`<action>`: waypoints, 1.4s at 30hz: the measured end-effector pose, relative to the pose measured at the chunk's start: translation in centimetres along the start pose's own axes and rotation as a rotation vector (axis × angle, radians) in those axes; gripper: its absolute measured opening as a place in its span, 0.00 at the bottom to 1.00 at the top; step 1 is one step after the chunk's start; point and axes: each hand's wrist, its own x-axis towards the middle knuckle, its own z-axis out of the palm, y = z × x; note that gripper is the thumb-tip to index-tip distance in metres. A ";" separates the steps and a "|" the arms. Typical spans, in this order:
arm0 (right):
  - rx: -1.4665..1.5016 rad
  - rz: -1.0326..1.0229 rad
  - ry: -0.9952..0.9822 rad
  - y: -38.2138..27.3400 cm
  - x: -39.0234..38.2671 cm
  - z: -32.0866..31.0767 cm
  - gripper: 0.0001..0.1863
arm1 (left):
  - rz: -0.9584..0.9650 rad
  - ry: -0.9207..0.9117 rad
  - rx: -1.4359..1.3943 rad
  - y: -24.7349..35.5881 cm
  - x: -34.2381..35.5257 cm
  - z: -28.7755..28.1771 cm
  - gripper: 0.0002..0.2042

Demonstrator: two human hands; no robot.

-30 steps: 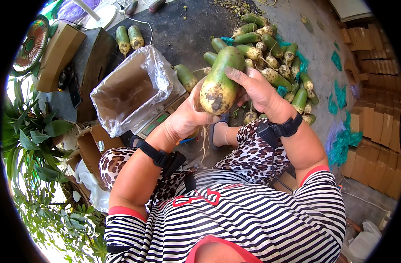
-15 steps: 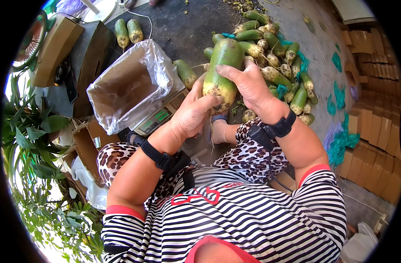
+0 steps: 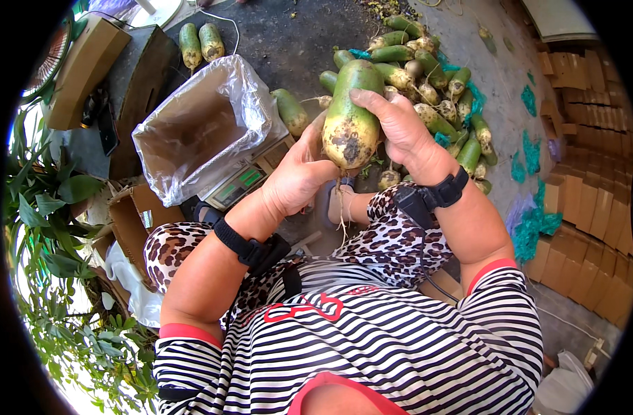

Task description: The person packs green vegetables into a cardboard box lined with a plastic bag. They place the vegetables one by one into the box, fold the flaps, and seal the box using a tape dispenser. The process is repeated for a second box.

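Observation:
A large green radish [image 3: 352, 114] with a pale, soil-marked lower end is held up between both my hands. Its long thin root hangs down toward my lap. My left hand [image 3: 299, 169] wraps its left side near the bottom, the fingers partly hidden behind it. My right hand [image 3: 405, 128] grips the upper right side, thumb lying across the front. Behind it on the right lies a heap of similar green radishes [image 3: 437, 123]. One more radish [image 3: 289, 113] lies just left of the held one, beside a box lined with clear plastic [image 3: 251, 131].
The lined box rests on a scale with a lit green display [image 3: 242, 183]. Two radishes [image 3: 211, 43] lie beyond it. An open cardboard box [image 3: 133, 225] and leafy plants [image 3: 53, 207] are at left. Stacked flat cartons [image 3: 593, 200] and teal netting [image 3: 531, 228] fill the right side.
The radish has tilted and turned in my hands, so its soiled bottom and hanging root now show. My left thumb has shifted off its lower front.

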 end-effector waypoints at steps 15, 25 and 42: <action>0.021 0.190 0.047 3.2 2.7 -2.9 0.22 | -0.132 0.445 0.695 1.2 -2.6 -1.4 0.26; 0.001 0.200 -0.095 5.0 10.0 -8.3 0.24 | 0.393 0.372 1.364 8.0 -7.8 -1.7 0.08; 0.408 0.282 0.610 17.0 33.9 -9.8 0.31 | 0.048 1.128 1.409 13.9 -11.8 -15.2 0.37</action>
